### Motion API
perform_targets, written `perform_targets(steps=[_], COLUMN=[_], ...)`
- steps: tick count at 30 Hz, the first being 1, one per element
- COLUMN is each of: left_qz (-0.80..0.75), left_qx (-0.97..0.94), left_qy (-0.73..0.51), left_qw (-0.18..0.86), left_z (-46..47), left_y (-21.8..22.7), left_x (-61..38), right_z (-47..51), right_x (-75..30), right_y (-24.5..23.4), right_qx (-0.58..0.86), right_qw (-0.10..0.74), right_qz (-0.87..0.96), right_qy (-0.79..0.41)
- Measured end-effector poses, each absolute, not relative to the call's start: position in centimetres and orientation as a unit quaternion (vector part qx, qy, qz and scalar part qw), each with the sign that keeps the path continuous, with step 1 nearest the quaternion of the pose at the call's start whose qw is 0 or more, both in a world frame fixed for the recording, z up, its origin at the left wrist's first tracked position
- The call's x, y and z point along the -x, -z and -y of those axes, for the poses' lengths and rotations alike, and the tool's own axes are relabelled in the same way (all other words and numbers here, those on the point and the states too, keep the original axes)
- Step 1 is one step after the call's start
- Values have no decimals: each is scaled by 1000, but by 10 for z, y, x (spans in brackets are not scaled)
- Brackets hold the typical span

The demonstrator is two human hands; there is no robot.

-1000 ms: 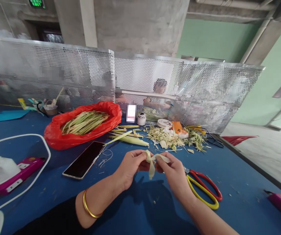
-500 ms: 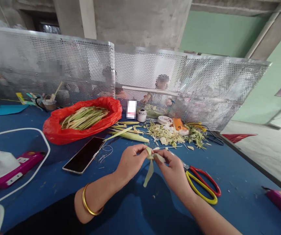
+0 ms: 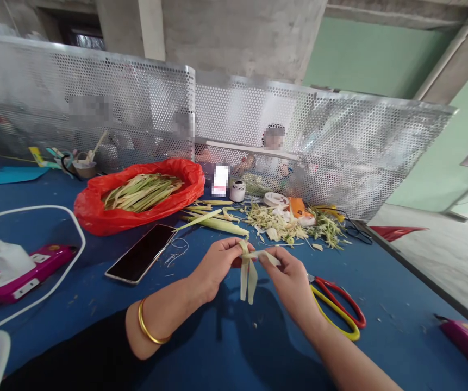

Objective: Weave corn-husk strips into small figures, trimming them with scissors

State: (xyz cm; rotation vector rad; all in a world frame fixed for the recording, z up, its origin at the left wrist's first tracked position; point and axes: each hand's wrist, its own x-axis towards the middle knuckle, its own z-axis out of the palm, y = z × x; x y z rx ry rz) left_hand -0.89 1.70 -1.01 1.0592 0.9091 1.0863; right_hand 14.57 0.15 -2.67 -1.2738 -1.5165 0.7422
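Note:
Pale, flat leaf strips [image 3: 251,282] are folded together above the table, with two ends hanging down. My left hand [image 3: 219,266] pinches the folded part between thumb and fingers. On the other side, my right hand [image 3: 285,271] grips a strip end that runs sideways out of the fold. Scissors [image 3: 337,304] with one red and one yellow handle lie beside and partly beneath my right forearm, their blades mostly hidden. Behind my hands is a thick pale green stalk [image 3: 228,225] among thinner leaf pieces.
A red plastic bag [image 3: 95,217] holds many long leaf strips. Nearby lie a phone [image 3: 144,255], a purple power strip [image 3: 50,260] with a white cable, and a heap of leaf scraps [image 3: 278,222]. A perforated metal screen [image 3: 234,108] borders the back; people sit beyond it.
My right hand has moved slightly right, drawing its strip out sideways from the fold. Two hanging ends now show where one showed before. The view has shifted slightly.

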Motion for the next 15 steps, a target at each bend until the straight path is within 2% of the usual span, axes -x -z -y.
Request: perform_targets(steps=[5, 12, 15], left_qz=[-382, -406, -390], left_qx=[-432, -469, -455], left_qy=[-465, -490, -478], left_qw=[672, 612, 642], left_z=[-19, -17, -17], left_y=[13, 11, 10], left_x=[10, 8, 9], right_z=[-1, 2, 2], right_x=[-144, -145, -143], right_y=[26, 25, 25], right_qx=[507, 506, 485], right_qw=[501, 496, 526], right_qz=[563, 590, 522], right_qy=[-419, -386, -464])
